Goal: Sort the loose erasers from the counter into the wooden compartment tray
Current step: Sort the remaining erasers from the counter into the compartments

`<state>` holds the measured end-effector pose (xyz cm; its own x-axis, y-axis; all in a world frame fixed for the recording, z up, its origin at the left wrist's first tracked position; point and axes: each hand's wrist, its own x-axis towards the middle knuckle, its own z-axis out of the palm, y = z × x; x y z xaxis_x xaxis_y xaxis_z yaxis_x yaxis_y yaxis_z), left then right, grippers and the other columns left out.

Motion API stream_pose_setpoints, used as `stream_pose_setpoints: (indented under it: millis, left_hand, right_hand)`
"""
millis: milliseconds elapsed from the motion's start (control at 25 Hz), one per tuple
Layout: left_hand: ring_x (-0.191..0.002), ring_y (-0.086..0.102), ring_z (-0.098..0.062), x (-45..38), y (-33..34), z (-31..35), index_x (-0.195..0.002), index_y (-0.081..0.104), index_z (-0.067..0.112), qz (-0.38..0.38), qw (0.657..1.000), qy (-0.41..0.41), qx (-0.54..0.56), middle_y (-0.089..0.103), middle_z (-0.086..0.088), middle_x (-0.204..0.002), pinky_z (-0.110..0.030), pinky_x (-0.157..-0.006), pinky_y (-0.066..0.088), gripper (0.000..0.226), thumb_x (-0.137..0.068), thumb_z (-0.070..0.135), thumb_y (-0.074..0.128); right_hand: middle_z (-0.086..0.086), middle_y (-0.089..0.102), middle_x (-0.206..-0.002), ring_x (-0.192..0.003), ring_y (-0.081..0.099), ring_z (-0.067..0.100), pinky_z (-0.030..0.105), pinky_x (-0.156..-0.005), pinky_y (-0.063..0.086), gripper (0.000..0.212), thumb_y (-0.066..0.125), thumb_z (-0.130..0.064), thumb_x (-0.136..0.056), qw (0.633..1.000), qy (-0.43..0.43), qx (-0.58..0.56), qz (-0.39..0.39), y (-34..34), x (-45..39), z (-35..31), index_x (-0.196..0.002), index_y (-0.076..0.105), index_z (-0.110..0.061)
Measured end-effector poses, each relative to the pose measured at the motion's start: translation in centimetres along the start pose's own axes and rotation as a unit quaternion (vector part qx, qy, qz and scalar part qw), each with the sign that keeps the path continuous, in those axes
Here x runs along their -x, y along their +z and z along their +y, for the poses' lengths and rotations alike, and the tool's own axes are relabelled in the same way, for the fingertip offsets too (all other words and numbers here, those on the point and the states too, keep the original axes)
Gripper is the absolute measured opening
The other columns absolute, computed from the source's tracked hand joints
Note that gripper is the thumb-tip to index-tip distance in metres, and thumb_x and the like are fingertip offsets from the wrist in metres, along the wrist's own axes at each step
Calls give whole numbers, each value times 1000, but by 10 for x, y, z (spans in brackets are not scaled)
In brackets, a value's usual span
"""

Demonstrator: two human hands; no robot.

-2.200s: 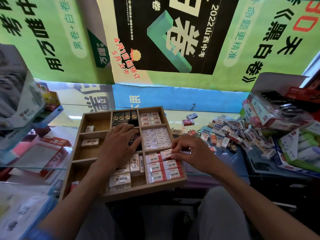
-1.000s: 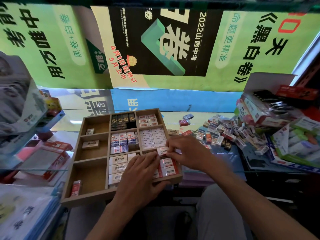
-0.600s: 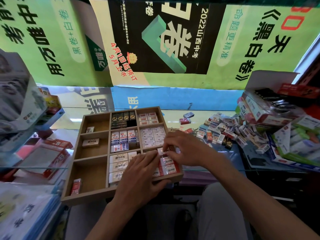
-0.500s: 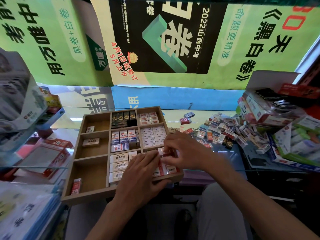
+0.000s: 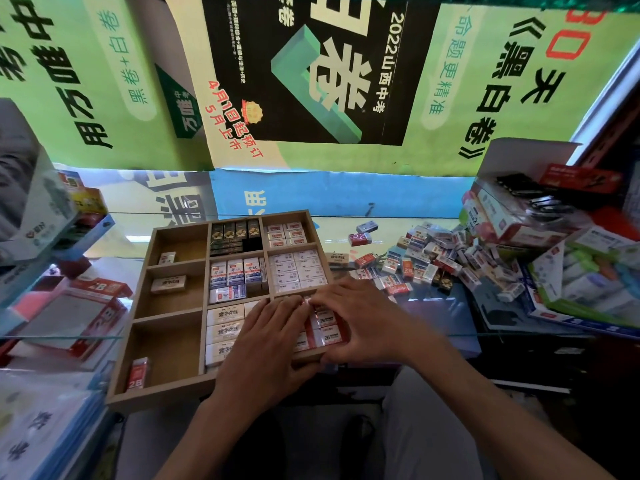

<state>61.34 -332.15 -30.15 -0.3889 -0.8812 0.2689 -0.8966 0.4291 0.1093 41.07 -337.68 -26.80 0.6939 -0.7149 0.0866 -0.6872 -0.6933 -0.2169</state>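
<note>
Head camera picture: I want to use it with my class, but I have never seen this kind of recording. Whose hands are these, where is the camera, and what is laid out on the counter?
There is no machine here. A person wears one wide-angle camera on the head, looking forward and down, so you see that person's own two bare hands. The left hand and the right hand both rest, fingers fairly straight, on red-and-white 2B erasers in the near right compartment of a wooden compartment tray. Neither hand plainly grips anything. Other compartments hold rows of white, blue-and-white and dark erasers; several on the left hold one each. To the right of the tray, a pile of loose erasers lies on the glass counter, waiting to be sorted. Boxes of stationery stand at the far right, and posters hang behind.
</note>
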Motion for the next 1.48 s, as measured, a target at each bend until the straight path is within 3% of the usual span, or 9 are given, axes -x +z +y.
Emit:
stream_pose_setpoints:
  millis: [240, 400, 520, 680, 800, 1000, 1160, 1320, 1480]
  left_hand:
    - [-128, 44, -22, 1, 4, -3, -139, 49, 19, -3, 1000, 6, -17, 51, -6, -140, -39, -113, 24, 83, -80, 77, 37]
    - [-135, 42, -20, 1, 5, 0, -142, 45, 21, -13, 1000, 7, -23, 46, -1, -147, -46, -112, 35, 83, -76, 72, 45]
    - [-134, 43, -19, 1, 4, 0, -142, 43, 22, -17, 1000, 1, -15, 47, 0, -147, -46, -112, 35, 83, -75, 70, 47]
    - [-134, 43, -19, 1, 3, 2, -142, 44, 23, -13, 1000, -5, -1, 47, 2, -146, -45, -112, 34, 83, -74, 70, 47]
    - [-133, 44, -19, 1, 2, 4, -141, 44, 23, -10, 1000, -9, 3, 48, 2, -145, -44, -111, 34, 84, -72, 70, 46]
    - [-134, 43, -18, 1, 1, 5, -142, 42, 24, -12, 1000, -14, 9, 47, 3, -146, -42, -112, 31, 84, -73, 71, 46]
    - [-133, 43, -17, 1, 0, 4, -142, 41, 24, -18, 1000, -15, 19, 47, 4, -146, -42, -112, 30, 83, -73, 71, 45]
    - [-136, 39, -15, 2, -2, 3, -143, 41, 26, -14, 998, -13, 55, 43, 7, -148, -41, -114, 27, 81, -76, 71, 48]
    - [-122, 44, -4, -3, -15, 9, -127, 58, 27, 71, 976, -58, 195, 53, 17, -130, -33, -103, 41, 55, -83, 59, 49]
  right_hand:
    - [-8, 38, -153, -140, 30, 6, 25, -115, 20, 69, 57, -59, -88, 991, 49, -124, 29, 5, 34, 0, -146, 39, -27]
    - [3, 61, -119, -111, 55, 25, 38, -92, 45, 28, 61, -23, -89, 880, 335, -114, 316, 9, 69, 63, -117, 61, -15]
    - [13, 52, -137, -123, 48, 36, 47, -102, 39, 44, 58, -22, -91, 875, 445, 23, 189, 24, 89, 99, -132, 53, -8]
    - [11, 40, -146, -128, 40, 36, 48, -103, 34, 51, 49, -35, -97, 885, 447, 83, 99, 29, 91, 101, -144, 45, -19]
    - [12, 47, -129, -115, 47, 35, 45, -93, 41, 44, 55, -38, -93, 887, 441, 80, 111, 20, 84, 98, -133, 55, -18]
    - [0, 45, -84, -79, 49, 23, 33, -65, 38, 24, 74, -19, -80, 890, 402, -14, 216, 16, 77, 81, -71, 52, -15]
    - [-5, 53, -91, -83, 55, 16, 27, -67, 39, 23, 77, -13, -73, 862, 435, -149, 212, -1, 74, 79, -87, 61, -19]
    - [5, 68, -90, -84, 64, 21, 28, -68, 53, 16, 74, -1, -79, 737, 468, -393, 287, -9, 74, 72, -88, 69, -13]
    - [16, 65, -90, -77, 64, 23, 31, -74, 60, 17, 61, 8, -82, 522, 389, -683, 332, -21, 65, 38, -96, 65, -2]
